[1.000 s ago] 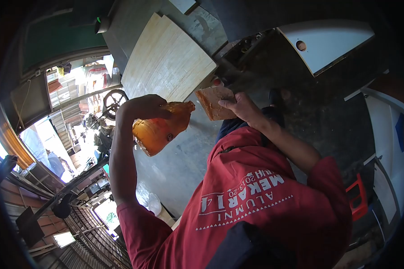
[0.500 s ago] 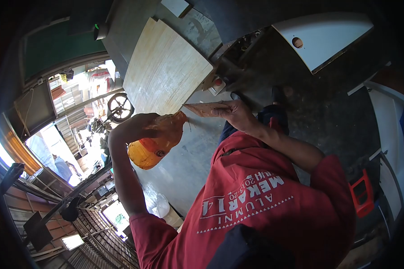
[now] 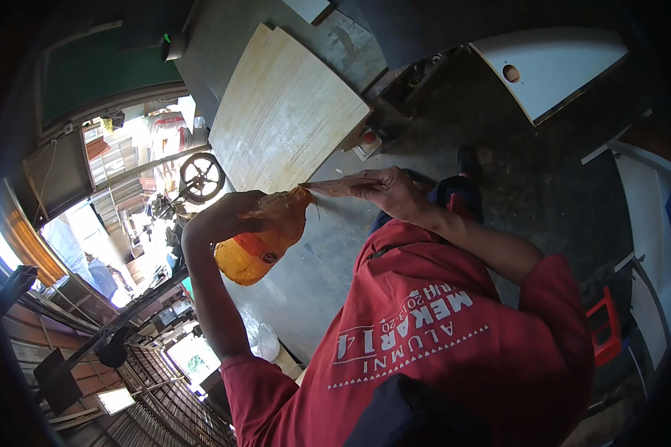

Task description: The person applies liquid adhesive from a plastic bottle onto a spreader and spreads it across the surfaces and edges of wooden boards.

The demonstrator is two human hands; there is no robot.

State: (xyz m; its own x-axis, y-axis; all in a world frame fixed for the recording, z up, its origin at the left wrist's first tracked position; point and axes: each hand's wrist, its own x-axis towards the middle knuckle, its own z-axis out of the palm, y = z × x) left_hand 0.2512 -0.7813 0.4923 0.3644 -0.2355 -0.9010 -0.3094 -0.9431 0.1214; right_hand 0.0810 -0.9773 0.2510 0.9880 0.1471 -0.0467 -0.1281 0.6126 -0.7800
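My left hand (image 3: pixel 247 210) is wrapped round an orange-yellow plastic bottle (image 3: pixel 250 259), which is tilted with its ragged, smeared mouth toward my right hand. Between the closed fingers of my right hand (image 3: pixel 395 195) is a thin, flat spreader (image 3: pixel 335 187), smeared with something tan and seen nearly edge-on. Its tip meets the bottle's mouth. Thin strands hang below the mouth. Just beyond both hands lies a pale wood-grain board (image 3: pixel 287 112) with a shiny, wet-looking patch.
A white panel with a round hole (image 3: pixel 566 67) stands at the upper right. A red plastic stool (image 3: pixel 604 328) is at the right, near white curved panels (image 3: pixel 649 216). A small container with a red top (image 3: pixel 367 141) sits by the board. A motorcycle wheel (image 3: pixel 202 177) shows at the left.
The spreader has turned from showing its broad face to nearly edge-on, and its tip has come against the bottle's mouth. The left hand and bottle have barely moved. The view has shifted slightly.
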